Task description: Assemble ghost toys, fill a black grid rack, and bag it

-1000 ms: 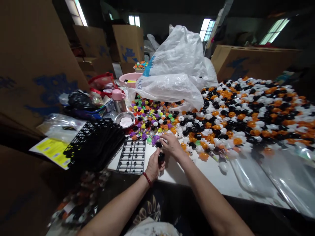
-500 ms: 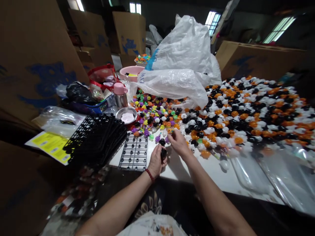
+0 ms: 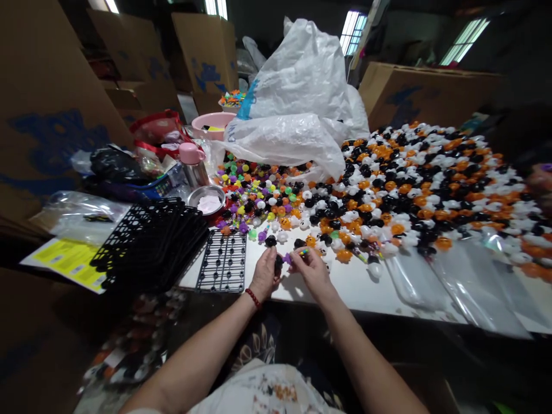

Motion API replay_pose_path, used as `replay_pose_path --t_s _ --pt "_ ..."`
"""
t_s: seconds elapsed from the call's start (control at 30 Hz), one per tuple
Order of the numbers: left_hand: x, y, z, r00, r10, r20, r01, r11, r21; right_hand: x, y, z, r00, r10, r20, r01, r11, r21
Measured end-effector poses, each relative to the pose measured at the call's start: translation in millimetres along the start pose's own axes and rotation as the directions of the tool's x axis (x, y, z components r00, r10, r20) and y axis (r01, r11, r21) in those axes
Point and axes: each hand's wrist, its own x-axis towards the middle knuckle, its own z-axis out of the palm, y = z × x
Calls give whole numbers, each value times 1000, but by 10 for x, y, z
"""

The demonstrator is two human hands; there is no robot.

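Colours and patterns, placed as on a clock face centred on the view: large heap at three o'clock, mottled orange, black and white; small heap, just off centre at nine, speckled purple, yellow, green and orange; sack at twelve, translucent white with blue marking; basin between ten and eleven, pink; flask at ten, pink-lidded over silver; carton toward nine, brown, blue-lettered; lattice stack between eight and nine, black; tabletop at four, white; at six, gripped piece, black, and slender piece, purple; bracelet between six and seven, dark red, beaded.
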Motion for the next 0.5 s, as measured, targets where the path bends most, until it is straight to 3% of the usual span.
replay_pose_path --t_s 0.17,0.5 --pt "22 -17 -3 999 -28 26 27 999 25 2 69 -18 999 47 16 -47 999 9" --pt "18 13 34 999 -26 20 25 996 81 -24 -112 -112 998 -11 64 27 969 -246"
